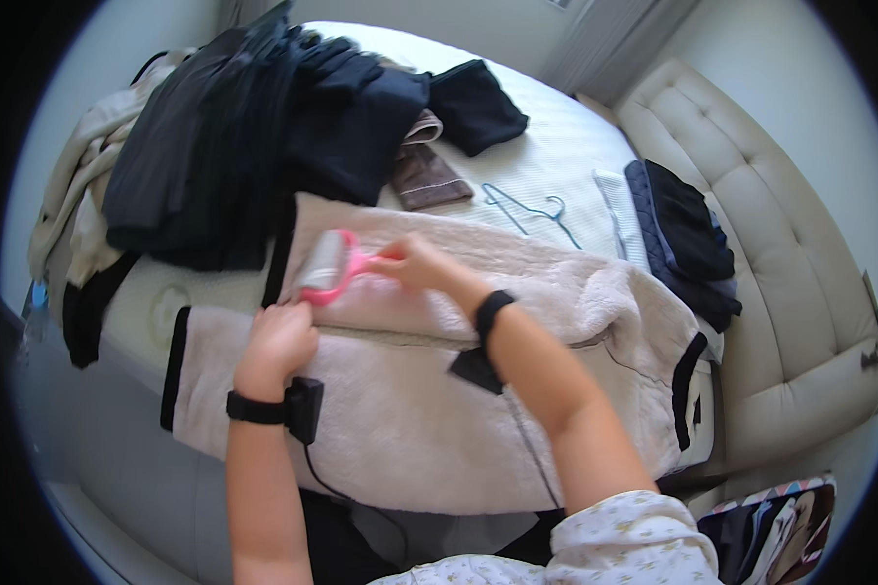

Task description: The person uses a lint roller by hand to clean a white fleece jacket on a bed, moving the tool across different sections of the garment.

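Observation:
My right hand is closed round the pink handle of a lint roller. Its white roll lies over the upper leg of pale pinkish fleece trousers, spread flat on the bed with dark trim at the ends. Just below the roller, my left hand has its fingers curled down on the fleece by the gap between the two legs, seemingly gripping the fabric; the fingertips are partly hidden. Both wrists carry black straps with small dark boxes and cables.
Dark clothes are heaped at the far left, beside a cream garment. A blue hanger and folded brown cloth lie beyond the trousers. Folded dark clothes sit by the padded headboard. A box of clothes stands lower right.

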Available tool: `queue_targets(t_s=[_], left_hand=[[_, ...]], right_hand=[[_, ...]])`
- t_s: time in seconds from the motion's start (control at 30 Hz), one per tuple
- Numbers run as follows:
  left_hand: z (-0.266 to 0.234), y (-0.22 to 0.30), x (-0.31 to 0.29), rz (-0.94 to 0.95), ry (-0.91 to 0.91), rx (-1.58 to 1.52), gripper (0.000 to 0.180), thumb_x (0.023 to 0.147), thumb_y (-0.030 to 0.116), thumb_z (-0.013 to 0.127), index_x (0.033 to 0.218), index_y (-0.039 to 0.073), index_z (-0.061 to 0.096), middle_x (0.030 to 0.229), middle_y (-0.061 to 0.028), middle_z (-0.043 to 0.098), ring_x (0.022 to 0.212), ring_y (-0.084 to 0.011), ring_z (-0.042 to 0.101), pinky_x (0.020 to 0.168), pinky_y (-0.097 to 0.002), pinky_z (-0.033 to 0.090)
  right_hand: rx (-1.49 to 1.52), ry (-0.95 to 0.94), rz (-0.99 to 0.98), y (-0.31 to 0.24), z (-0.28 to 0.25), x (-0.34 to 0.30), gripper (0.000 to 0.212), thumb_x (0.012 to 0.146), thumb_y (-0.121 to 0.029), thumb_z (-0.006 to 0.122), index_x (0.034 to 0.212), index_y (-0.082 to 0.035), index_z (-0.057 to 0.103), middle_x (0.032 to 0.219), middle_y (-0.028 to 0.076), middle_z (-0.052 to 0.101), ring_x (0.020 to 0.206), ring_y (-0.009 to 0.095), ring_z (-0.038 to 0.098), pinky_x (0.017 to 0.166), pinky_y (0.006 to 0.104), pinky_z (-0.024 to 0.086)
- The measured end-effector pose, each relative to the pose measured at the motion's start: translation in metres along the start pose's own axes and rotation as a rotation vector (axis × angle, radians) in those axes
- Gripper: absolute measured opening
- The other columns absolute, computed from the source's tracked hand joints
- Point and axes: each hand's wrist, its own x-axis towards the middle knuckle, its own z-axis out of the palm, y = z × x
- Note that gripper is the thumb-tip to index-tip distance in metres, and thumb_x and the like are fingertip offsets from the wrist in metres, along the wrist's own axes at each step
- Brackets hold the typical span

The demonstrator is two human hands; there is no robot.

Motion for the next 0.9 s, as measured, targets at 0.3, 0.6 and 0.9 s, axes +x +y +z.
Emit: queue_targets(t_s=[0.3,0.6,0.9], left_hand=[[0.006,-0.021,0.003,-0.021,0.006,-0.054,0.022,0.080,0.010,0.049,0.091,-0.003,0.063,0.097,-0.0290,0.065,0.096,-0.0458,0.061,0.087,-0.0530,0.047],[-0.002,-0.035,0.012,-0.018,-0.055,-0.120,0.037,0.083,0.011,0.051,0.116,-0.003,0.061,0.117,-0.0280,0.062,0.113,-0.0441,0.057,0.097,-0.0490,0.045],[0.000,0.173,-0.008,0.512,-0.134,-0.166,0.057,0.088,0.022,0.068,0.138,0.002,0.049,0.149,-0.0277,0.040,0.141,-0.0432,0.033,0.116,-0.0476,0.029]], right_hand=[[-0.271,-0.187,0.227,0.045,-0.105,-0.072,0.064,0.084,-0.064,0.068,0.111,-0.006,0.074,0.079,0.006,0.068,0.067,0.014,0.063,0.059,0.0300,0.052],[-0.194,0.424,0.511,0.149,-0.279,-0.302,0.047,0.082,-0.052,0.075,0.089,-0.006,0.077,0.063,0.001,0.061,0.052,0.010,0.054,0.047,0.0261,0.042],[-0.276,0.483,0.393,0.220,-0.242,-0.386,0.039,0.084,-0.043,0.071,0.079,-0.004,0.076,0.066,0.011,0.068,0.058,0.014,0.061,0.059,0.0317,0.049]])
